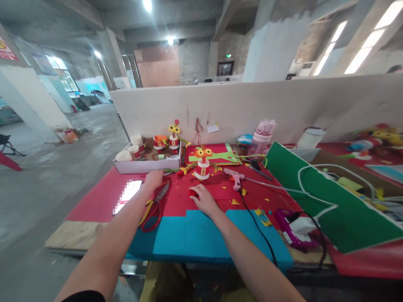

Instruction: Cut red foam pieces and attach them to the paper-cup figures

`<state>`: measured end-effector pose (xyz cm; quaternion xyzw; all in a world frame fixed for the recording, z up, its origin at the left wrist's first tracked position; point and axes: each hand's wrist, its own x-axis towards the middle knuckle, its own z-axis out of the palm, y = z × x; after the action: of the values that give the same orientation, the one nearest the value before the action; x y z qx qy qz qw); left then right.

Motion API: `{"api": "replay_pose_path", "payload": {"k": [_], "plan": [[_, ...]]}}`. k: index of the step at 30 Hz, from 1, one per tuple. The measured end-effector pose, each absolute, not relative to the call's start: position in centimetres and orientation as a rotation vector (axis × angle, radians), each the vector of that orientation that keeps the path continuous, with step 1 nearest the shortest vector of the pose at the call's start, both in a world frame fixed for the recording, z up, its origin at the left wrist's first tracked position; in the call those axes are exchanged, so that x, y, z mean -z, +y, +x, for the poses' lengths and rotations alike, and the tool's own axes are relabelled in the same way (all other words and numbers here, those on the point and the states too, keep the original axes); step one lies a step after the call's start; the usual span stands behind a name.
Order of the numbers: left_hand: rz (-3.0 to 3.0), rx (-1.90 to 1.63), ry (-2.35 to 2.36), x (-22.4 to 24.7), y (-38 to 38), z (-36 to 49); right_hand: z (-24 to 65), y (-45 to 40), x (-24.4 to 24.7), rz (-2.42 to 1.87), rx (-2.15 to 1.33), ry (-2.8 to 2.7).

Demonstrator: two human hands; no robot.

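Note:
My left hand point(153, 180) reaches to the front of the white box, its fingers drawn together beside a thin green strip point(170, 170); what they hold, if anything, I cannot make out. My right hand point(204, 200) is curled over the red mat, its fingers closed on a small red piece point(192, 193). Just behind it stands a paper-cup figure point(202, 170) with a red and white body, yellow eyes and striped coiled arms. Between my forearms lie large scissors point(152, 218) with red and yellow handles. A pink glue gun point(234, 178) rests to the right.
A white box point(138, 167) holds paper cups and similar figures. A lit phone point(128, 196) lies left. Yellow scraps point(263, 217), a purple power strip point(292, 235) with cables and a leaning green board point(321, 205) occupy the right. A pink bottle point(262, 136) stands behind.

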<state>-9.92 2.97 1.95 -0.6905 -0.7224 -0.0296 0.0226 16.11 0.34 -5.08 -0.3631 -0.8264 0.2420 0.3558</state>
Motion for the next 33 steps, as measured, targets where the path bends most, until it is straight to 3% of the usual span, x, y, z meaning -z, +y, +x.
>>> {"api": "replay_pose_path", "payload": {"k": [9, 12, 14, 19, 22, 27, 33], "plan": [[-2.131, 0.049, -2.064, -4.6, 0.5, -10.2, 16.2, 0.4, 5.2, -0.917, -0.636, -2.139], [-2.180, 0.312, -2.108, -6.0, -1.6, -10.7, 16.1, 0.4, 5.0, -0.868, -0.637, -2.085], [-2.293, 0.817, -2.140, -6.3, -2.9, -10.3, 15.8, 0.4, 4.8, -0.842, -0.662, -2.014], [-2.126, 2.798, -1.912, -4.5, -3.5, -6.5, 15.2, 0.3, 5.0, -0.815, -0.687, -2.031], [-2.006, 3.301, -1.642, -3.0, -2.6, -4.8, 15.2, 0.4, 5.3, -0.800, -0.637, -2.104], [-2.009, 3.287, -1.485, -1.5, -2.4, -3.7, 15.2, 0.3, 5.4, -0.797, -0.601, -2.170], [-2.000, 2.713, -1.967, -0.7, -2.7, -2.9, 15.2, 0.2, 5.3, -0.824, -0.582, -2.192]]}}
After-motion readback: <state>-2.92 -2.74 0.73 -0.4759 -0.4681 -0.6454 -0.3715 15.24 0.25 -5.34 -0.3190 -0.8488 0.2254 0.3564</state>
